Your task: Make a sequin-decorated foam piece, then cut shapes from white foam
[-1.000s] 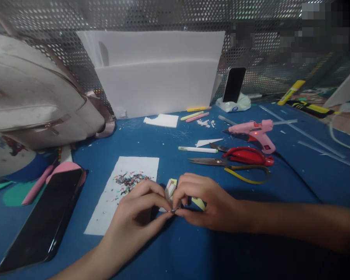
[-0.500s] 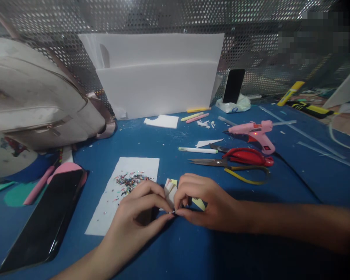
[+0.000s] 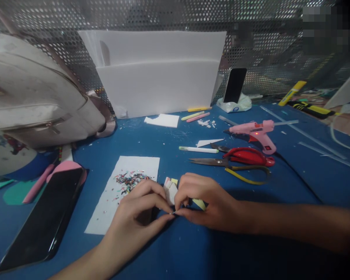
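Observation:
My left hand (image 3: pixel 135 212) and my right hand (image 3: pixel 205 198) meet fingertip to fingertip low over the blue table. Both are closed in a pinch at a tiny pale speck that is too small to name. Just behind the fingertips is a small whitish piece (image 3: pixel 170 191) with a yellow patch at its top, partly covered by my fingers. A pale yellow-green piece (image 3: pixel 198 203) shows below my right hand's knuckles, mostly hidden. To the left lies a white sheet of paper (image 3: pixel 100 217) bearing a scatter of small, shiny, multicoloured bits (image 3: pixel 131 181).
Scissors (image 3: pixel 210 161), red-handled pliers (image 3: pixel 247 156) and a pink glue gun (image 3: pixel 261 136) with its light on lie behind my right hand. A white marker (image 3: pixel 198 149) is nearby. Left stand a dark phone (image 3: pixel 43 221) and a backpack (image 3: pixel 41 97). White boards (image 3: pixel 157 89) lean at the back.
Both hands keep their pinch in nearly the same place. The whitish piece behind the fingertips looks turned slightly. The view has shifted a little.

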Available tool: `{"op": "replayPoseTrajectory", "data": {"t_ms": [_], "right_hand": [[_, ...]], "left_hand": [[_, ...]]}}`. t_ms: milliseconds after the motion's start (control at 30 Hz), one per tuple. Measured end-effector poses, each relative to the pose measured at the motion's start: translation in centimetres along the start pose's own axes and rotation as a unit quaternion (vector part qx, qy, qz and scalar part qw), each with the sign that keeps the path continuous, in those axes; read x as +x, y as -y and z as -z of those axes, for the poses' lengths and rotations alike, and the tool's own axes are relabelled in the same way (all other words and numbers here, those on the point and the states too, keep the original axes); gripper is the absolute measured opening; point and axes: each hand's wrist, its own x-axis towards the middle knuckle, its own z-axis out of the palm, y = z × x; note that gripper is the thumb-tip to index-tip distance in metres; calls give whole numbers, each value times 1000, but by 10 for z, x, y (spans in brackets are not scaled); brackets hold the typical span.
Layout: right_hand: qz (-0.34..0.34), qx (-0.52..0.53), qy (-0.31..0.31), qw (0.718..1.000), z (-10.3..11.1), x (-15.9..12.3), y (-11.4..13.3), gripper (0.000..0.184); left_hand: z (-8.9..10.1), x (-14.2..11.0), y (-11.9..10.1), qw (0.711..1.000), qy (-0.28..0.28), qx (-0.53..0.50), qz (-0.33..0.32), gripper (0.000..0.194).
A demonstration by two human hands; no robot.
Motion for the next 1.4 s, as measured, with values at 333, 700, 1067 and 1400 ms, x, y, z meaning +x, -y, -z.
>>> {"op": "replayPoseTrajectory", "data": {"t_ms": [333,700,1067,1400], "right_hand": [[2,1,5,1000,1,0,0,3],[-3,-11,8,1000,0,1,2,3],[-4,-38,-2,999,0,1,4,2],[-11,-29,-3,1000,0,2,5,4]], "left_hand": [[1,-2,0,1000,0,-1,2,10],[0,-2,1,998,47,-22,31,5],[2,1,-9,998,51,-8,30,16],[1,2,-8,998,57,-15,26,17]]}}
